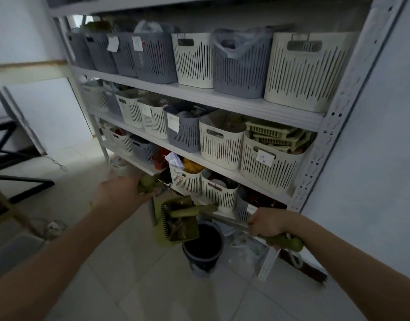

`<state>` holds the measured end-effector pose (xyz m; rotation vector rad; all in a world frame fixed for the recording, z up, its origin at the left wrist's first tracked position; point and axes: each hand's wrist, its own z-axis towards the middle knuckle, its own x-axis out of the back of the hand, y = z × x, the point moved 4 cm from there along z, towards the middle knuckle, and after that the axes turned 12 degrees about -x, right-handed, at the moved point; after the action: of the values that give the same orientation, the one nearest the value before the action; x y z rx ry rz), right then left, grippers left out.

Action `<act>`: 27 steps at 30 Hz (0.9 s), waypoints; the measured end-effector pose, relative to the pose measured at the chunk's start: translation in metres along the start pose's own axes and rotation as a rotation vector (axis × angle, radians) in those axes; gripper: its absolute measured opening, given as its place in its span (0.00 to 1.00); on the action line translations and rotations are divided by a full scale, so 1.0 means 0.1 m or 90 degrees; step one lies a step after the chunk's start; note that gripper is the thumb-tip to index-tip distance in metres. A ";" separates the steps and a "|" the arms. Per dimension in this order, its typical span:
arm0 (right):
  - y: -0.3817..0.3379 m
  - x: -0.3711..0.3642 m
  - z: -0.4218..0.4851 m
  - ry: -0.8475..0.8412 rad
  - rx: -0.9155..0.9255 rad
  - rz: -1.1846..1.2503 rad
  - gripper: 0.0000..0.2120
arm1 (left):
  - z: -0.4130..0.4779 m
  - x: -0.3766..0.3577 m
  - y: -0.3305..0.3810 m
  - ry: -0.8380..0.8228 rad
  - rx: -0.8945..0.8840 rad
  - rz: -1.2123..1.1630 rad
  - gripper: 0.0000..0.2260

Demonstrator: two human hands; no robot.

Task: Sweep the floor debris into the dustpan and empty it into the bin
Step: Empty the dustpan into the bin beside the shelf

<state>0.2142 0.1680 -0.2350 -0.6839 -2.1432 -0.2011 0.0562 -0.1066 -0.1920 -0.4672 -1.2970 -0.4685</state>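
A green dustpan (176, 223) with debris and a comb edge hangs tilted over the left rim of a dark grey bin (202, 246) on the tiled floor. My right hand (266, 222) grips the dustpan's long metal handle near its green end grip (285, 242). My left hand (123, 188) is closed around a green handle top (148, 183), probably the broom's; the rest of that tool is hidden behind the dustpan.
A white metal shelf rack (222, 101) full of grey and cream slotted baskets stands right behind the bin. A black table frame (18, 179) is at the left. A clear plastic bag (248, 251) lies beside the bin at the rack's foot.
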 end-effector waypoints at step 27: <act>1.38 -0.67 -0.23 0.015 0.063 0.131 0.11 | 0.23 -0.06 1.83 -0.073 -0.089 0.213 0.19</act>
<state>0.3370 0.2475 -0.2861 -0.8337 -2.0294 0.0071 0.1412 0.0566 -0.2052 -0.8225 -1.2688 -0.2536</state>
